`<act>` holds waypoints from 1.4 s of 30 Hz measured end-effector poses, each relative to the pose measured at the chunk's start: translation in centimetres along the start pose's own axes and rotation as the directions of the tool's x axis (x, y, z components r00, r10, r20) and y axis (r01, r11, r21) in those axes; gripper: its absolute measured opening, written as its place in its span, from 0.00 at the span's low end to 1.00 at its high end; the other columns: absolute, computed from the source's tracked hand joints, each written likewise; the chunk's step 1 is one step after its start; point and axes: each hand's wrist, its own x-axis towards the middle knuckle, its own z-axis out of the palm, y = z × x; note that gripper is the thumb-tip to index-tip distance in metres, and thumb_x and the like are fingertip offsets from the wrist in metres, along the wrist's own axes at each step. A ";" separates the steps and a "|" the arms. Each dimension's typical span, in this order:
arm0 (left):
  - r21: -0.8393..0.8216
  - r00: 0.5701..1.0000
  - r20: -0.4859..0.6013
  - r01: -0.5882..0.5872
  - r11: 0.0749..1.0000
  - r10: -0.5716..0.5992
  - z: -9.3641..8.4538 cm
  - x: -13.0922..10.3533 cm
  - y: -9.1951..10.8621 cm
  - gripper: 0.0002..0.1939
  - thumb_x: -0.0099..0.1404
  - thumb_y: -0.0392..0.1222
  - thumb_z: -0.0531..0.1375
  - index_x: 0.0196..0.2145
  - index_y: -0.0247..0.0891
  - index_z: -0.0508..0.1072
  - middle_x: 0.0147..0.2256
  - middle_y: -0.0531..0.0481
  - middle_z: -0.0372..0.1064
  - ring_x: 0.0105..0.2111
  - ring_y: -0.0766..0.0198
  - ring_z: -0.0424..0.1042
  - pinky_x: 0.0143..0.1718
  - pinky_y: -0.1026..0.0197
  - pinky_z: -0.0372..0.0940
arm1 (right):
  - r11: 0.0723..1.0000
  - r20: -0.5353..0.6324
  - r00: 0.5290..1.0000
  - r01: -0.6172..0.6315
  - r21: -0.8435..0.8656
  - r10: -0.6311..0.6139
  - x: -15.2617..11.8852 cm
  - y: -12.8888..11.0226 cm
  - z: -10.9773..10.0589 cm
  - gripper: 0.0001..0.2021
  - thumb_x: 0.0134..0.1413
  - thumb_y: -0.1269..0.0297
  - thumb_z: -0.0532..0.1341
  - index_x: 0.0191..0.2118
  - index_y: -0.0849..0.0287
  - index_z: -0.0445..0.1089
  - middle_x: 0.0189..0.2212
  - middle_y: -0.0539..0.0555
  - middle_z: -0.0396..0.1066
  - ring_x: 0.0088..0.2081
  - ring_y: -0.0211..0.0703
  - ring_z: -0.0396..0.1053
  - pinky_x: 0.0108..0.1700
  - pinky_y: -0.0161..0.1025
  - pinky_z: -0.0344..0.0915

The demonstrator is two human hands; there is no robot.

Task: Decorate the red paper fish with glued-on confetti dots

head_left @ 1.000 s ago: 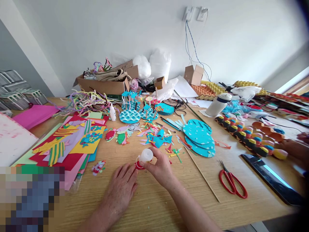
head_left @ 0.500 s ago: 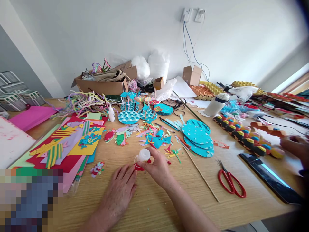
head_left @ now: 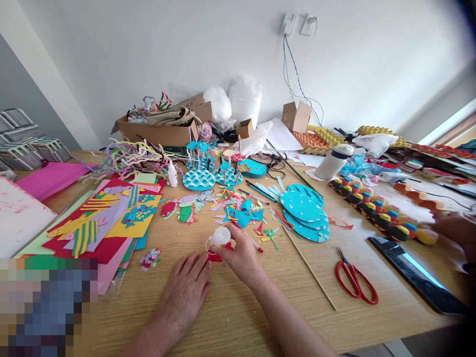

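My right hand (head_left: 241,255) is closed round a small white glue bottle (head_left: 222,236), tipped so that its round base faces me. Under the bottle lies a red paper cutout (head_left: 214,257), mostly covered by the bottle and fingers; the bottle's tip is hidden. My left hand (head_left: 188,285) lies flat on the table, fingers stretched out, its fingertips at the cutout's left edge. A red-ended pen (head_left: 257,245) rests just beyond my right hand. Left of my left hand is a small pile of paper dots (head_left: 150,260).
Red-handled scissors (head_left: 356,282), a wooden stick (head_left: 310,270) and a black phone (head_left: 412,275) lie to the right. Blue paper discs (head_left: 305,210), paper fish (head_left: 188,210) and scraps spread behind my hands. Coloured paper sheets (head_left: 107,223) cover the left. Another person's hand (head_left: 455,230) is at far right.
My right hand and the glue bottle have shifted very slightly; more of the red-ended pen shows beside it. My left hand stays put. The other person's hand at far right moved with an orange strip.
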 end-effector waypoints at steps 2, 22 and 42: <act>0.003 1.000 -0.001 -0.006 1.000 0.006 0.0 0.0 0.0 0.14 0.61 0.39 0.54 0.45 0.39 0.68 0.49 0.49 0.66 0.49 0.56 0.61 0.49 0.51 0.56 | 1.000 -0.005 1.000 -0.002 -0.002 0.002 0.0 0.2 -0.4 0.06 0.42 0.66 0.62 0.29 0.59 0.65 0.27 0.49 0.68 0.29 0.40 0.64 0.32 0.34 0.59; 0.021 1.000 -0.003 0.003 1.000 -0.003 0.3 -0.2 -0.1 0.15 0.59 0.38 0.55 0.45 0.39 0.68 0.50 0.50 0.66 0.49 0.56 0.61 0.49 0.51 0.57 | 0.998 -0.052 0.997 -0.057 -0.025 0.056 -0.7 0.7 -2.5 0.08 0.41 0.64 0.64 0.30 0.58 0.66 0.27 0.49 0.69 0.29 0.40 0.65 0.31 0.34 0.59; 0.017 1.000 0.001 -0.028 0.999 0.028 0.1 -0.2 -0.2 0.15 0.61 0.36 0.52 0.46 0.38 0.67 0.49 0.48 0.66 0.49 0.56 0.61 0.49 0.51 0.57 | 0.999 -0.006 0.999 -0.037 -0.018 0.037 -0.6 0.7 -1.3 0.07 0.41 0.66 0.64 0.28 0.59 0.66 0.26 0.48 0.68 0.29 0.40 0.65 0.31 0.34 0.59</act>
